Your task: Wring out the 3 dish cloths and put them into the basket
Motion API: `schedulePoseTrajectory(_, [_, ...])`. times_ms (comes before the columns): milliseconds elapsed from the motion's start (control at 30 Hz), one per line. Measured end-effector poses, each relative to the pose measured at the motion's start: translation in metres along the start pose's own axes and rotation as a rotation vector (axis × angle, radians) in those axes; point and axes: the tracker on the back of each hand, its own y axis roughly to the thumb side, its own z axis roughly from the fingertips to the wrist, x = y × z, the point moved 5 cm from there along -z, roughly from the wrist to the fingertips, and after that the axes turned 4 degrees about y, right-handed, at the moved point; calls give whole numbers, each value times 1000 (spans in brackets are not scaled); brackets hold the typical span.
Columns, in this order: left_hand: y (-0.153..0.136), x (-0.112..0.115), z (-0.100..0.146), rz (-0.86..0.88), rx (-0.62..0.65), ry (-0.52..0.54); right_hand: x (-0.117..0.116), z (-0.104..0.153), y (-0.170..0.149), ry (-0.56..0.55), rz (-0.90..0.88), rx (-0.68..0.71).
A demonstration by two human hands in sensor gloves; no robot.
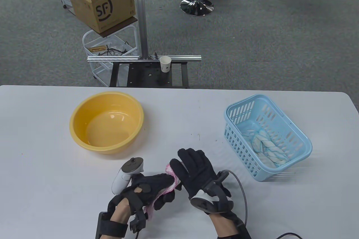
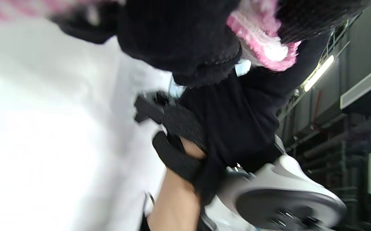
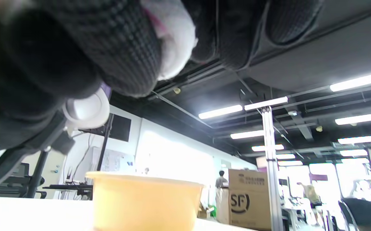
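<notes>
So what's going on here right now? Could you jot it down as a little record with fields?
left hand: grips one end of the pink cloth
right hand: grips the other end
cloth state: twisted between the hands, above the table
basket: right side, holds twisted blue-white cloth
basin: yellow, left side, no cloth in it
beyond the table: paper cup, cardboard box
</notes>
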Motion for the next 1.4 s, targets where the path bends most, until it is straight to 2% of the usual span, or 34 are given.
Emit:
schedulePoseTrajectory(67, [4, -10, 4, -78, 2, 93, -5, -2, -2, 47, -32, -23])
schedulePoseTrajectory(167, [18, -19, 12, -310, 21, 241, -13, -3, -5, 114, -87, -65])
schedulePoseTrajectory(300, [39, -19, 20, -571, 108, 388, -22, 0, -12, 175, -257, -154])
schedulePoseTrajectory(533, [45, -10, 17, -780, 126, 382, -23, 0, -16, 177, -288, -186])
schedulePoseTrajectory(767, [46, -5, 16, -881, 92, 396, -25, 2, -14, 193, -255, -178])
schedulePoseTrajectory(867, [44, -10, 17, -848, 92, 449, -19, 5, -21, 134, -244, -197])
schedulePoseTrajectory(1033, [26, -30, 17, -438, 114, 469, -8, 8, -23, 38, -232, -205])
schedulePoseTrajectory(1167, [11, -41, 18, -159, 108, 445, -8, 4, -8, 46, -190, -121])
schedulePoseTrajectory(1300, [0, -34, 11, 145, 135, 310, -22, -1, 5, 190, -139, -91])
schedulePoseTrajectory(1400, [-2, -14, 1, 295, 135, 105, -22, -2, 7, 197, -51, -72])
